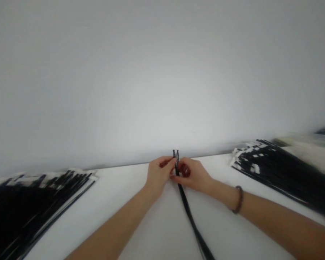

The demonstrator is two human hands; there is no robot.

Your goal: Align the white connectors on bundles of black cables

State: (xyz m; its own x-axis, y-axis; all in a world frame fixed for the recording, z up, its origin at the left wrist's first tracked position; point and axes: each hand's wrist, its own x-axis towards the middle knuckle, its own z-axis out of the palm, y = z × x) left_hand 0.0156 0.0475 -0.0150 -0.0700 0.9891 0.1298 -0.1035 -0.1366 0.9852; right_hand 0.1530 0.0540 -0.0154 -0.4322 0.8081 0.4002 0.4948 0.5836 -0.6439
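Observation:
A bundle of thin black cables (188,213) runs from the bottom of the view up to the table's far edge. Small dark ends stand out at its top, with a pale bit between them. My left hand (159,173) pinches the bundle from the left, just below those ends. From the right, my right hand (193,174) closes its thumb and fingers around the same stretch, slightly lower. The fingertips of both hands almost meet there, and what lies directly under them is partly hidden.
On the left of the white table (97,213) lies a large pile of black cables (21,213) with white ends. Another such pile (284,169) lies on the right. Pale plastic bags (311,146) sit behind it. A plain white wall (162,79) rises behind the table.

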